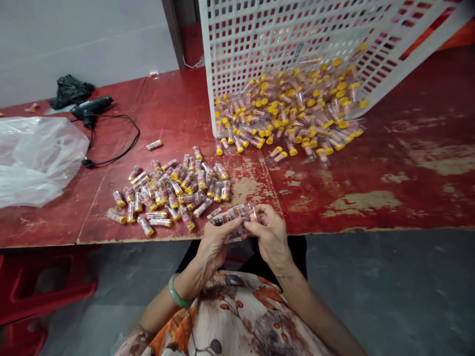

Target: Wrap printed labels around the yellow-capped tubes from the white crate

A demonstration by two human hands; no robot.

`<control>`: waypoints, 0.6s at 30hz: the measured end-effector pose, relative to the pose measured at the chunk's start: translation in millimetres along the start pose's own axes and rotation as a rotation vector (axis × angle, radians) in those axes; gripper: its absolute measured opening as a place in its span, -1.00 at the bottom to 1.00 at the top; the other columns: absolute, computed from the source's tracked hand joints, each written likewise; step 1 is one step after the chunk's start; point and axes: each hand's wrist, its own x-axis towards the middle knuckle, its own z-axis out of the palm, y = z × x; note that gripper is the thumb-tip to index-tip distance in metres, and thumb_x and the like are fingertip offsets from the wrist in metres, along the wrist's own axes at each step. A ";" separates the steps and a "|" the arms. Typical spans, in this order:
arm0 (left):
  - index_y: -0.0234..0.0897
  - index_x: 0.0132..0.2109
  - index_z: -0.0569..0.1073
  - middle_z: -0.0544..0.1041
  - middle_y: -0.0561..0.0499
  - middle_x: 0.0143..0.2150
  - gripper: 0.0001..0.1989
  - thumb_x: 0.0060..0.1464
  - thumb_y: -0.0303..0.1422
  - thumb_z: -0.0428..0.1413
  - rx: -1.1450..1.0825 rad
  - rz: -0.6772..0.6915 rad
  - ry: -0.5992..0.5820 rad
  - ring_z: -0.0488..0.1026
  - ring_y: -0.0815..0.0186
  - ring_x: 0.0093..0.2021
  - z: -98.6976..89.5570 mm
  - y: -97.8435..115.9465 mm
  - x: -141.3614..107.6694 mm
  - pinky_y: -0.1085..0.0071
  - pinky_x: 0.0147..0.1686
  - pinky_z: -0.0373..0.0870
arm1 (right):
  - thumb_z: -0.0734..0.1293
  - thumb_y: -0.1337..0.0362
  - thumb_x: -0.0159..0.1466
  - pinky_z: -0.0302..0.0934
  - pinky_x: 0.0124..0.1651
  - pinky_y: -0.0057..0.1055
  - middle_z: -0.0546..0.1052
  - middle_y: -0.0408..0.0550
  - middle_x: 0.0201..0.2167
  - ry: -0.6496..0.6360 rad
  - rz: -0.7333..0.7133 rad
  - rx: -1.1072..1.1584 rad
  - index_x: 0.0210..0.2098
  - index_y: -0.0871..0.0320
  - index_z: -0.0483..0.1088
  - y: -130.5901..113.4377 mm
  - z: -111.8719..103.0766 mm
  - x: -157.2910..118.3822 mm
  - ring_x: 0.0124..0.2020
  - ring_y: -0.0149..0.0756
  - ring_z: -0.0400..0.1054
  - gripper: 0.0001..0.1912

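Observation:
My left hand (217,239) is closed on several flat printed wrappers (227,217) at the table's front edge. Touching them from the right, my right hand (270,232) pinches a small clear tube (253,213) between thumb and fingers. Just left of my hands lies a loose pile of wrapped tubes with yellow caps (172,190). Farther back on the right, many yellow-capped tubes without printed wrappers (289,111) spill out of a white plastic basket (237,54) tipped on its side.
A black heat gun (92,106) with a coiled cord and a black plastic bag (70,90) lie at the back left of the red table (371,173). A clear plastic bag (37,158) covers the left end. Red stools (37,287) stand below left.

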 end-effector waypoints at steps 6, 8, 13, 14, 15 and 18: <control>-0.38 -0.20 0.55 0.61 -0.10 -0.25 -0.59 -0.30 -0.43 0.40 -0.035 0.130 0.032 0.55 0.24 -0.29 -3.5 1.6 5.1 0.26 -0.13 0.45 | 0.40 0.26 0.14 0.35 -0.19 -0.37 0.46 -0.09 -0.26 -0.034 -0.323 -0.356 -0.17 0.12 0.41 -6.9 -23.4 -12.1 -0.24 -0.30 0.39 -0.75; -0.36 -0.17 0.54 0.61 -0.09 -0.24 -0.56 -0.30 -0.43 0.39 -0.050 0.150 0.050 0.55 0.23 -0.28 -3.4 3.8 5.3 0.23 -0.10 0.44 | 0.36 0.29 0.20 0.32 -0.11 -0.33 0.45 -0.05 -0.19 -0.037 -0.502 -0.557 -0.12 0.10 0.44 -11.0 -32.7 -21.5 -0.16 -0.27 0.38 -0.76; -0.34 -0.19 0.55 0.62 -0.03 -0.31 -0.58 -0.31 -0.43 0.40 -0.127 0.090 0.057 0.54 0.28 -0.36 -0.1 5.0 4.2 0.26 -0.15 0.45 | 0.36 0.48 0.17 0.32 -0.17 -0.30 0.47 -0.04 -0.26 -0.042 -0.859 -0.725 -0.13 0.14 0.42 -16.5 -39.3 -40.7 -0.24 -0.28 0.38 -0.72; -0.33 -0.20 0.55 0.62 -0.02 -0.32 -0.59 -0.30 -0.43 0.40 -0.138 0.078 0.053 0.54 0.29 -0.36 1.0 4.3 3.8 0.28 -0.15 0.45 | 0.36 0.51 0.15 0.33 -0.19 -0.30 0.47 -0.03 -0.27 -0.054 -0.912 -0.737 -0.14 0.15 0.41 -16.4 -38.1 -41.9 -0.25 -0.28 0.38 -0.71; -0.33 -0.21 0.55 0.62 -0.01 -0.32 -0.60 -0.30 -0.43 0.40 -0.147 0.072 0.049 0.54 0.29 -0.36 2.0 3.5 3.5 0.29 -0.16 0.45 | 0.36 0.54 0.14 0.33 -0.21 -0.29 0.47 -0.02 -0.28 -0.064 -0.961 -0.758 -0.14 0.16 0.41 -16.1 -36.6 -42.2 -0.26 -0.28 0.38 -0.69; -0.35 -0.23 0.56 0.62 -0.05 -0.30 -0.64 -0.27 -0.42 0.39 -0.173 0.017 0.021 0.55 0.28 -0.32 4.6 1.3 2.4 0.33 -0.16 0.46 | 0.35 0.58 0.13 0.36 -0.22 -0.28 0.48 0.01 -0.29 -0.045 -1.105 -0.873 -0.12 0.19 0.39 -15.7 -32.9 -40.3 -0.27 -0.27 0.38 -0.66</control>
